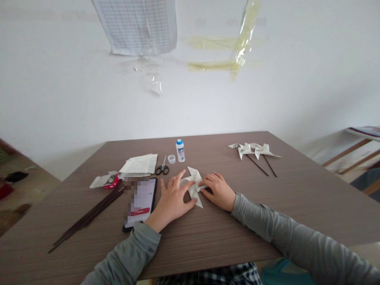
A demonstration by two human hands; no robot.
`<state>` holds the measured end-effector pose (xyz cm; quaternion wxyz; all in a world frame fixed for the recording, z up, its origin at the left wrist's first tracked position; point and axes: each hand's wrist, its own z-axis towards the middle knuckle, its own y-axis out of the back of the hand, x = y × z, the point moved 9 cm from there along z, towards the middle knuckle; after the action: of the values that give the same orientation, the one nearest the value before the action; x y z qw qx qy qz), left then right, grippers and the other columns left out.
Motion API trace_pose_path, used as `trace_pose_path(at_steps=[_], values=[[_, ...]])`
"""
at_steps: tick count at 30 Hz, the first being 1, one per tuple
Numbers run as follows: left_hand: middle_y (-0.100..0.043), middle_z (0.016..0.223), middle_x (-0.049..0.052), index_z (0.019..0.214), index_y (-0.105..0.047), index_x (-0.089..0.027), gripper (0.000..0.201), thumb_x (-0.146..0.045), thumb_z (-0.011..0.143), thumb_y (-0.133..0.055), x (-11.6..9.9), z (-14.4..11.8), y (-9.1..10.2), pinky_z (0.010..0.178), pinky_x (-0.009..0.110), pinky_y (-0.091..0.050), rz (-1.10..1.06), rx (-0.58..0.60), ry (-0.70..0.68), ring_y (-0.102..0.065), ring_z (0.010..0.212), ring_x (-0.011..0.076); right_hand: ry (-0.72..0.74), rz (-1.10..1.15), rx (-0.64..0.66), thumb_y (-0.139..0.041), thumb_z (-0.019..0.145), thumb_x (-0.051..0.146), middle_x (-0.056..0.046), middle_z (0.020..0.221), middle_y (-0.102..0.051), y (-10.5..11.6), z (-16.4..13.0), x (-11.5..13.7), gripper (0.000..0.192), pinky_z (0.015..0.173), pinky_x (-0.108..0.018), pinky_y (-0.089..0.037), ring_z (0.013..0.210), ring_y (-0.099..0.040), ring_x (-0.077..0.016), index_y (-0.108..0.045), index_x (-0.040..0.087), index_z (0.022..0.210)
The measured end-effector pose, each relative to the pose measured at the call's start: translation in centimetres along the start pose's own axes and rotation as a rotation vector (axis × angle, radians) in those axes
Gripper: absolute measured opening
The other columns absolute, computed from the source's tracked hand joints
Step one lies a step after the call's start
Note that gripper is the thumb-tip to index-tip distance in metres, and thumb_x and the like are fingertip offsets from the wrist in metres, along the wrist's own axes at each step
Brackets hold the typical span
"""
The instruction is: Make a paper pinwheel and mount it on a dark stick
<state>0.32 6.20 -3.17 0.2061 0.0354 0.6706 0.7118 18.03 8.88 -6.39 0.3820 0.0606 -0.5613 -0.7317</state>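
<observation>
A folded piece of printed paper (194,186), shaped like a pinwheel, lies flat on the brown table (208,233) in front of me. My left hand (172,202) rests on the table with fingers spread, its fingertips pressing the paper's left side. My right hand (218,190) pinches the paper's right edge between curled fingers. Both sleeves are grey.
Two finished paper pinwheels (253,150) on dark sticks lie at the back right. A glue bottle (180,151), its cap (171,159), scissors (162,166), a paper stack (141,164), a small red box (108,180), a phone (141,202) and a bundle of dark sticks (89,215) lie to the left.
</observation>
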Motion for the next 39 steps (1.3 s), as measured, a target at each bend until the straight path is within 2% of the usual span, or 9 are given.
trace_pose_path(at_steps=[4,8,17,24,33,39], values=[[-0.052,0.2,0.011,0.162,-0.088,-0.046,0.056,-0.045,0.107,-0.096,-0.33,-0.02,0.1,0.145,0.104,-0.026,-0.016,0.022,0.001,-0.053,0.178,0.0575,0.004,-0.001,-0.007,-0.08,0.117,0.024,-0.009,0.127,-0.088,0.21,-0.01,0.11,0.019,0.14,-0.066,-0.051,0.127,-0.082,-0.0311,-0.09,0.029,0.133],[-0.051,0.201,0.013,0.163,-0.088,-0.044,0.055,-0.043,0.108,-0.095,-0.61,-0.05,0.34,0.146,0.103,-0.024,-0.012,0.041,0.011,-0.052,0.179,0.0571,0.005,-0.006,-0.005,-0.081,0.117,0.023,-0.009,0.126,-0.088,0.36,-0.02,0.2,0.018,0.138,-0.067,-0.053,0.126,-0.083,-0.0326,-0.09,0.028,0.132],[-0.054,0.198,0.013,0.158,-0.091,-0.043,0.054,-0.042,0.104,-0.098,-0.63,0.14,0.58,0.146,0.103,-0.022,-0.032,0.036,0.012,-0.053,0.178,0.0574,0.018,-0.013,-0.022,-0.081,0.117,0.025,-0.008,0.124,-0.087,0.38,-0.03,0.22,0.017,0.135,-0.062,-0.054,0.122,-0.081,-0.0314,-0.091,0.029,0.13],[-0.053,0.199,0.015,0.164,-0.086,-0.041,0.054,-0.041,0.111,-0.092,-0.79,-0.33,0.53,0.147,0.101,-0.024,-0.012,0.075,0.052,-0.051,0.181,0.0554,0.021,-0.011,-0.01,-0.082,0.117,0.024,-0.009,0.126,-0.087,0.34,0.04,0.28,0.018,0.135,-0.062,-0.054,0.125,-0.081,-0.0312,-0.09,0.028,0.132],[-0.049,0.202,0.018,0.164,-0.086,-0.039,0.056,-0.038,0.109,-0.094,-0.79,-0.45,0.46,0.149,0.099,-0.021,-0.035,0.06,0.065,-0.049,0.184,0.0556,0.025,-0.011,-0.025,-0.082,0.117,0.024,-0.008,0.125,-0.087,0.32,-0.03,0.25,0.017,0.136,-0.062,-0.053,0.123,-0.081,-0.0302,-0.09,0.03,0.131],[-0.055,0.197,0.017,0.156,-0.091,-0.036,0.052,-0.036,0.105,-0.097,-0.6,-0.53,0.7,0.148,0.099,-0.025,-0.048,-0.008,0.054,-0.054,0.179,0.0565,0.013,-0.016,-0.012,-0.082,0.117,0.024,-0.009,0.127,-0.088,0.17,0.08,0.22,0.017,0.137,-0.065,-0.055,0.126,-0.083,-0.0318,-0.09,0.028,0.131]])
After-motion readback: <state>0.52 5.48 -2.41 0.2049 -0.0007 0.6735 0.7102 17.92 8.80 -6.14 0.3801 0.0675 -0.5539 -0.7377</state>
